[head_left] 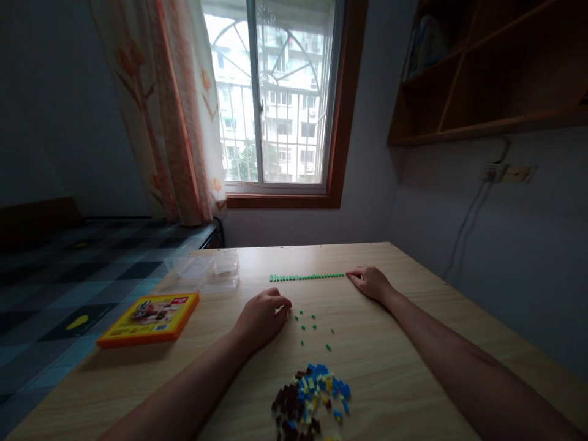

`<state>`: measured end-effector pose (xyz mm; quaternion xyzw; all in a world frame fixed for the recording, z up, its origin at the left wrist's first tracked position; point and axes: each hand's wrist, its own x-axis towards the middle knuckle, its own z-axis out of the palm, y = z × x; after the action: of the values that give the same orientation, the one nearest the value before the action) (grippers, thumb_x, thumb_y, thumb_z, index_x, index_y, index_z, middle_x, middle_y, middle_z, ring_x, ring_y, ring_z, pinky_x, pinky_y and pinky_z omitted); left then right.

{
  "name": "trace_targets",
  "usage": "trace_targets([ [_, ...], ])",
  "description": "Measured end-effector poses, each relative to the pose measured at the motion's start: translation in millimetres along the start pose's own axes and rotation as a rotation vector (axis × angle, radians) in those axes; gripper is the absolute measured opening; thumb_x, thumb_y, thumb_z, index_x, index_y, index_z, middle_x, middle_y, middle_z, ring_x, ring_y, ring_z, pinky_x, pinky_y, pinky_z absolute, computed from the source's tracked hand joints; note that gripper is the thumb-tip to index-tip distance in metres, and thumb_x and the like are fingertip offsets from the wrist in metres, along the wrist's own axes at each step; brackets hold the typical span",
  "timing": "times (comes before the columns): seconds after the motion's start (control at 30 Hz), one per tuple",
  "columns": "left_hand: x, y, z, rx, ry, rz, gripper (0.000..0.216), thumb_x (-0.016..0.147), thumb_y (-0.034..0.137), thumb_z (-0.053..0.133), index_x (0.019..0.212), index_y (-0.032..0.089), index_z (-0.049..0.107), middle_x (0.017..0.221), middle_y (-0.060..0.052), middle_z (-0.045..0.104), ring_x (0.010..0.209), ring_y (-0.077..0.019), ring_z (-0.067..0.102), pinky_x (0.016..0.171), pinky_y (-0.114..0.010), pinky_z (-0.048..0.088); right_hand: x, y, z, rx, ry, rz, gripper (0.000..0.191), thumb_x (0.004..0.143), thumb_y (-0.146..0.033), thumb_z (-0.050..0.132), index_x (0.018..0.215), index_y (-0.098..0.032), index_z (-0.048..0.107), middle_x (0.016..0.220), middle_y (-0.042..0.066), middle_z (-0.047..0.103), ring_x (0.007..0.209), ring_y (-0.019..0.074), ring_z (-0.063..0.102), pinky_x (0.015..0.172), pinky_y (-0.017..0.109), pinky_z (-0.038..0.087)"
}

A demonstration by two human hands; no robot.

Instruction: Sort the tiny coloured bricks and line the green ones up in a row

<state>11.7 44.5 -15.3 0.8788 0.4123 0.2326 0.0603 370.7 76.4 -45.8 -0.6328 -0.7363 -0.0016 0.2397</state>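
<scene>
A long straight row of small green toy bricks (307,277) runs across the wooden table. At its right end is my right hand (370,282), with its fingertips close together beside the last brick; whether a brick is between them is too small to see. My left hand (264,312) rests on the table below the row's left end. Its fingers are curled in toward the thumb, and what they hold, if anything, is hidden. Several loose green bricks (314,327) lie scattered just right of it. Nearer to me is a mixed pile of dark brown, blue, yellow and cream bricks (309,398).
An orange and yellow box (149,320) lies at the left of the table (390,380). Behind it stands a clear plastic tray (206,269). A bed with a checked cover (92,275) adjoins the left side, and a window (285,110) is beyond the far edge.
</scene>
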Motion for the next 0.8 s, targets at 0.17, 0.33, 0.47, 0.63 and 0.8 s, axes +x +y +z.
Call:
trace_targets([
  [0.17,0.4,2.9,-1.9,0.009,-0.019,-0.014,0.021,0.087,0.022,0.057,0.086,0.025,0.077,0.087,-0.002,0.066,0.069,-0.0126,0.059,0.067,-0.025,0.042,-1.1,-7.3,-0.6,-0.059,-0.002,0.035,0.034,0.094,-0.04,0.049,0.106,-0.026,0.077,0.103,0.007,0.074,0.091,0.0223,0.066,0.074,0.029,0.045],
  [0.33,0.4,2.5,-0.9,0.012,-0.014,-0.013,0.021,0.088,0.023,0.056,0.085,0.025,0.076,0.087,-0.002,0.066,0.068,-0.0127,0.059,0.067,-0.025,0.042,-2.5,-8.4,0.8,-0.07,0.003,0.038,0.033,0.095,-0.041,0.048,0.107,-0.028,0.076,0.104,0.004,0.074,0.092,0.021,0.066,0.074,0.027,0.045],
  [0.47,0.0,0.9,0.1,0.005,-0.009,-0.01,0.02,0.087,0.023,0.057,0.086,0.025,0.076,0.088,-0.002,0.066,0.069,-0.0126,0.059,0.068,-0.025,0.042,-2.8,-8.0,1.5,-0.07,0.032,0.021,0.032,0.095,-0.04,0.048,0.106,-0.029,0.076,0.103,0.003,0.075,0.091,0.0195,0.066,0.074,0.026,0.046],
  [0.63,0.1,1.6,-0.4,0.003,-0.013,-0.016,0.019,0.088,0.024,0.057,0.086,0.024,0.076,0.089,-0.002,0.066,0.069,-0.0127,0.059,0.068,-0.025,0.042,-2.7,-7.7,1.8,-0.093,0.031,0.006,0.032,0.095,-0.039,0.048,0.105,-0.029,0.077,0.101,0.003,0.075,0.091,0.0201,0.067,0.075,0.026,0.047],
  [0.8,0.1,1.3,0.5,0.007,-0.007,-0.016,0.018,0.087,0.022,0.057,0.086,0.024,0.075,0.089,-0.002,0.067,0.069,-0.0124,0.059,0.068,-0.025,0.042,-2.6,-4.0,5.4,-0.029,0.08,-0.03,0.031,0.093,-0.034,0.05,0.106,-0.025,0.077,0.103,0.005,0.075,0.091,0.0204,0.067,0.08,0.027,0.048],
])
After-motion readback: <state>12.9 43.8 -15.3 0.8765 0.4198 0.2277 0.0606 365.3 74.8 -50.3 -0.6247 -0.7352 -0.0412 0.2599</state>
